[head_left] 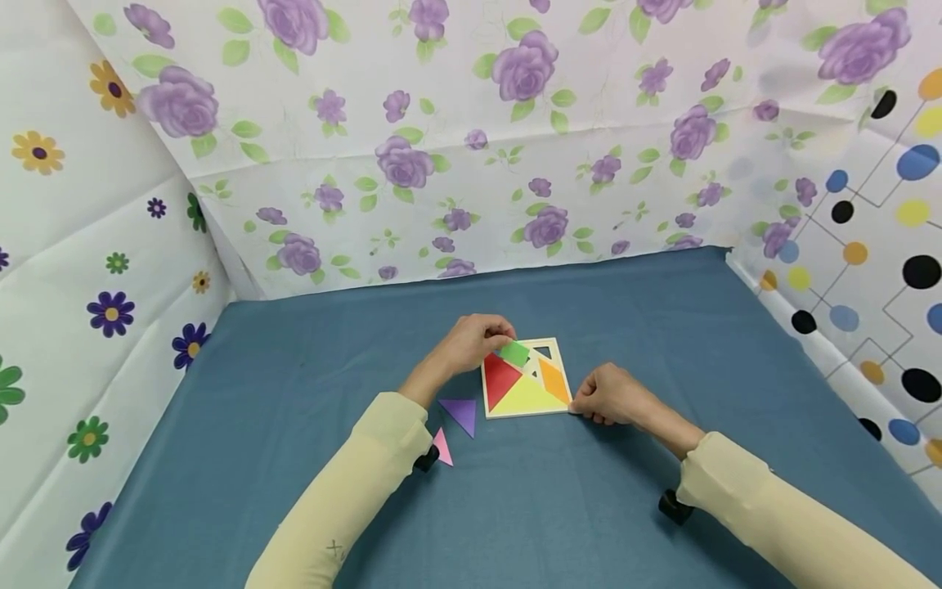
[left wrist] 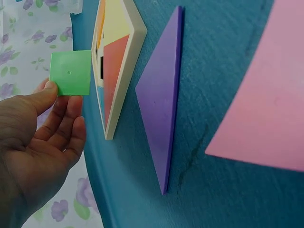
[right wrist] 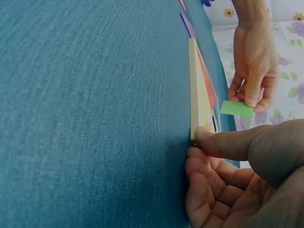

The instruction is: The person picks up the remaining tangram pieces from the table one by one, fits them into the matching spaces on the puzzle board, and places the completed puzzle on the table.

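My left hand (head_left: 474, 343) pinches a green square tangram piece (left wrist: 71, 73) by one corner, thumb on top. It hangs a little above the tangram board (head_left: 526, 415), clear of its surface in the right wrist view. In the pale frame lie a red triangle (head_left: 500, 380), a yellow triangle (head_left: 531, 397) and an orange parallelogram (head_left: 553, 379). Dark openings show at the board's far right part. My right hand (head_left: 611, 394) grips the board's near right corner between thumb and fingers. Left of the board lies a purple triangle (head_left: 462, 414).
A pink triangle (head_left: 443, 448) lies nearer to me, partly hidden by the left wrist's black camera (head_left: 426, 459). Blue cloth (head_left: 515, 523) covers the table. Flowered sheets (head_left: 471, 164) hang behind and at the left, a dotted one (head_left: 883, 311) at the right.
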A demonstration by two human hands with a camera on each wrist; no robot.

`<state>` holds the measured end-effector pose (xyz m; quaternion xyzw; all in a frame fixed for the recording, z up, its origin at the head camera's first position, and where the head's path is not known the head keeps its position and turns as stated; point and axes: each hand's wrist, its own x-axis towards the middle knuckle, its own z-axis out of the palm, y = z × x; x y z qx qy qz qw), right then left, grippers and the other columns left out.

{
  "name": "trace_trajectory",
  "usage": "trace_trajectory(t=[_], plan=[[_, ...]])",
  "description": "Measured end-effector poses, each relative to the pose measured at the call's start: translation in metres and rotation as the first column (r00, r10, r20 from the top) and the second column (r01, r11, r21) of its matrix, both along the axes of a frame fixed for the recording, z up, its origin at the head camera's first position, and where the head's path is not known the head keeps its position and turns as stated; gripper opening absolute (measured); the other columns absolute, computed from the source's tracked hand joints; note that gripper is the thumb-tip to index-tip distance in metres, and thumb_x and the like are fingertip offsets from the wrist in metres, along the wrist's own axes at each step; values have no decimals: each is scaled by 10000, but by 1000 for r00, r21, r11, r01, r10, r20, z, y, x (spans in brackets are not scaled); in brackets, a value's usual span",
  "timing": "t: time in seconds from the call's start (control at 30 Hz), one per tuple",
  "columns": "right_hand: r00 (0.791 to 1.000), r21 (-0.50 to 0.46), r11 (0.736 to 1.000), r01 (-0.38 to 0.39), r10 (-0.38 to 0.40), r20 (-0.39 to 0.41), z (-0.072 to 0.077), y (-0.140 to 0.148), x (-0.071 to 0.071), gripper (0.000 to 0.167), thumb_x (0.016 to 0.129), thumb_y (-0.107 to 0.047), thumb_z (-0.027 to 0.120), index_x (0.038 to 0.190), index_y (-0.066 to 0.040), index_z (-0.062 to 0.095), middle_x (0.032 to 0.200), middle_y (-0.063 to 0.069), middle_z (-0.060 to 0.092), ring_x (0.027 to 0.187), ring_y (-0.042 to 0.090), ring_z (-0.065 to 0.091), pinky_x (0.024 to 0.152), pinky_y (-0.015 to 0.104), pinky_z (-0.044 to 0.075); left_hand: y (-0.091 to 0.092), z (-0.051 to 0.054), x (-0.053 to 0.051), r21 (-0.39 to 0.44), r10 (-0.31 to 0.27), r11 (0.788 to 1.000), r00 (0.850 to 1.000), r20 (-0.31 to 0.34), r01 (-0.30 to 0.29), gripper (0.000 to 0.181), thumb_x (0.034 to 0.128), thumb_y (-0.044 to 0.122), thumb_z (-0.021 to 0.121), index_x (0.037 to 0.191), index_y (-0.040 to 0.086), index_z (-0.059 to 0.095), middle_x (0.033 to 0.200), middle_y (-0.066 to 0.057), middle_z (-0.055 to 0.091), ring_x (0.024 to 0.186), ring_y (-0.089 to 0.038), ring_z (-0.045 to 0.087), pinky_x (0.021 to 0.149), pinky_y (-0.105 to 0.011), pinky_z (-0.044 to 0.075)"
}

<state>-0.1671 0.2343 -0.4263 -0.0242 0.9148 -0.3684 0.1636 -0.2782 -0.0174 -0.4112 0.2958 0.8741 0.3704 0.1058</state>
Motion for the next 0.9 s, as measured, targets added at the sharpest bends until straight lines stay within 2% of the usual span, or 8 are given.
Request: trace_trajectory(t=[0.37,0.53,0.9], plan=[[1000,6,1000,4,-4,-19,-1,0,0,226,938,-121,767,723,-53,750,633,56,647,551,158,578,541,315,503,7,-5,-4,-41,2,999,1000,28,-1,125,1046,167,637,1096,140,748,984,-22,670,855,-178,584,721,-267,499],[1000,10,1000,-3,4,-27,-1,0,0,232,939,-118,765,716,-54,747,632,57,648,549,160,577,538,316,501,9,-5,-4,-57,12,998,1000,29,-10,130,1049,169,632,1102,142,747,995,-8,668,879,-180,583,730,-266,503],[999,15,999,-31,31,-37,0,2,-1,233,937,-127,767,715,-59,747,635,50,649,546,155,577,535,316,503,13,-6,-5,-100,-7,995,1000,11,8,146,1059,184,616,1122,161,746,1041,15,680,895,-172,582,721,-256,502]])
